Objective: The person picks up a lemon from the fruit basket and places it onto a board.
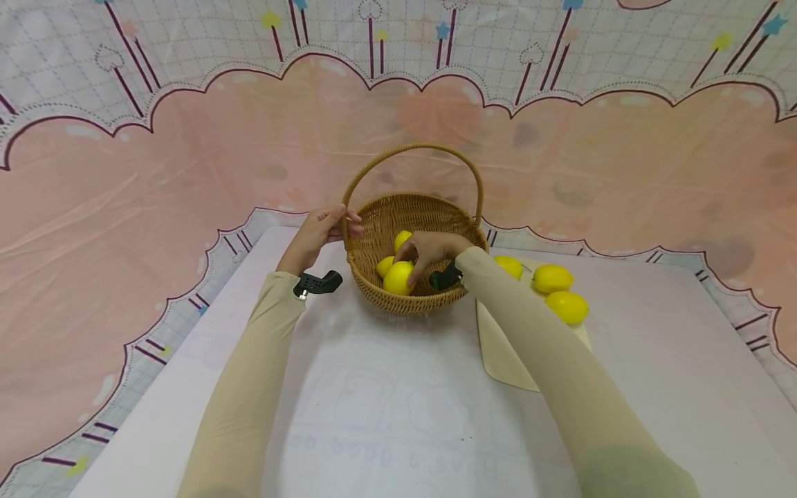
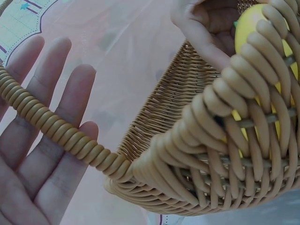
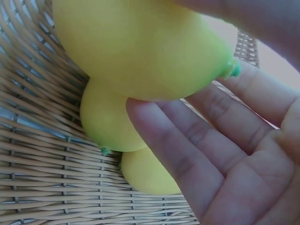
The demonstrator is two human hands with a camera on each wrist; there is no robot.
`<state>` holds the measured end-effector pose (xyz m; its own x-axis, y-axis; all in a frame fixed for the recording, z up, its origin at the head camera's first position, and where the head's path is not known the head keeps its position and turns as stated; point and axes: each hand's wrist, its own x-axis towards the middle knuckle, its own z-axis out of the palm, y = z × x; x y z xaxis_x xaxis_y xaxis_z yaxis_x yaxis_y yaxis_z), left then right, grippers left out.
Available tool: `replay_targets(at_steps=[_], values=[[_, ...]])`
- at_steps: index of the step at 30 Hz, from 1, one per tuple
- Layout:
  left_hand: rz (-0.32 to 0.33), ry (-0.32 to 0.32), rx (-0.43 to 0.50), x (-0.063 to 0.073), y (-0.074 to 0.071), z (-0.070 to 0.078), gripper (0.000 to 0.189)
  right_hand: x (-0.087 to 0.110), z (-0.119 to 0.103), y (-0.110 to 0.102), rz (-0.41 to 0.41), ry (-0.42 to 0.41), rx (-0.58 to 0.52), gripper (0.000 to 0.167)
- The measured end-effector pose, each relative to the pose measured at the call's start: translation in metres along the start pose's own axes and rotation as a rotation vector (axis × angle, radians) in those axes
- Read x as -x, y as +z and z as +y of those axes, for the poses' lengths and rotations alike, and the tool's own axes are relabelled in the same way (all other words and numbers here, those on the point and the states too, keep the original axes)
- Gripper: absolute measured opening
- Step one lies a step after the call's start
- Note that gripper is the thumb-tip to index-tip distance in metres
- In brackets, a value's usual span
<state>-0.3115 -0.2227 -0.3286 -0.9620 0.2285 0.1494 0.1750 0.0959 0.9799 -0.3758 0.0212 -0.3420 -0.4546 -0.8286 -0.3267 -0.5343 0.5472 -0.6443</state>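
Note:
A wicker basket [image 1: 405,304] with a tall arched handle [image 1: 418,146] stands toward the back of the white table. My left hand [image 1: 319,232] is at the handle's left base. In the left wrist view, the handle crosses in front of that hand's straight fingers [image 2: 78,93]. Inside the basket, my right hand [image 1: 429,252] pinches a yellow lemon [image 1: 398,279] between thumb and fingers. The right wrist view shows this lemon [image 3: 136,51] large, its green tip beside the palm. Below it are a second lemon [image 3: 110,119] and a third lemon [image 3: 150,173] against the wicker.
Right of the basket, a cream cloth [image 1: 507,353] lies on the table [image 1: 373,401], partly under my right forearm. On and beside it are three more lemons [image 1: 552,279]. Behind the table hangs a pink patterned backdrop [image 1: 249,152].

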Motion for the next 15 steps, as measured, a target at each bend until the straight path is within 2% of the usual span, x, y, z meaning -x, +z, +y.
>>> replay_targets(at_steps=[3, 10, 15], values=[[0.001, -0.004, 0.006, 0.001, 0.0, 0.0, 0.048, 0.002, -0.002, -0.002, 0.021, -0.002, 0.006, 0.051], [0.003, -0.003, 0.036, 0.002, -0.001, -0.001, 0.037, 0.009, -0.008, -0.01, 0.071, -0.031, -0.06, 0.049], [-0.002, 0.003, 0.051, 0.003, -0.001, -0.001, 0.036, 0.018, -0.014, -0.017, 0.127, -0.063, -0.041, 0.05]])
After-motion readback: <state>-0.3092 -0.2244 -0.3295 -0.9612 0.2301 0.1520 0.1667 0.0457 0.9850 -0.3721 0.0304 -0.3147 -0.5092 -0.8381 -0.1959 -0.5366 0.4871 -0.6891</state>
